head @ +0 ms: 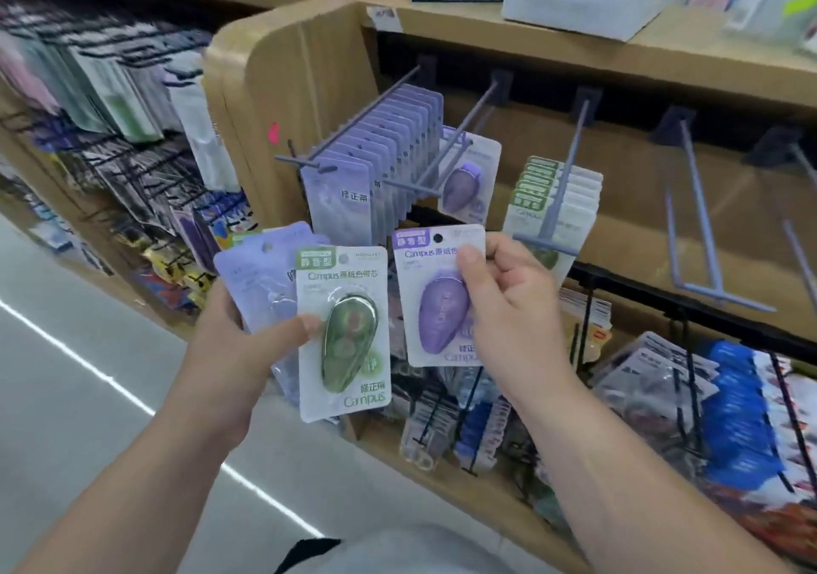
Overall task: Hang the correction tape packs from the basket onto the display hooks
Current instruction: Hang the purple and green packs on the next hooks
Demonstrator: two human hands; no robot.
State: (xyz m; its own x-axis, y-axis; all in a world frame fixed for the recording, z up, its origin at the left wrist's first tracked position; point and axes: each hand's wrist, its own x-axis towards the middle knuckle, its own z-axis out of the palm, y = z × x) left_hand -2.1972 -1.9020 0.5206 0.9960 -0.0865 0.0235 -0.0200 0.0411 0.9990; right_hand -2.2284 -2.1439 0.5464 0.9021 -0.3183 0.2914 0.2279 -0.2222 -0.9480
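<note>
My left hand grips a fan of correction tape packs, a green one in front and lilac ones behind it. My right hand pinches a single purple pack by its right edge, just below the display hooks. One hook carries a full row of lilac packs. The hook beside it holds one purple pack. A third hook holds several green packs. No basket is in view.
Two bare hooks jut out at the right. Below them black wire racks hold blue and clear packets. A wooden shelf above carries boxes. More hanging stationery fills the left wall. Grey floor lies at lower left.
</note>
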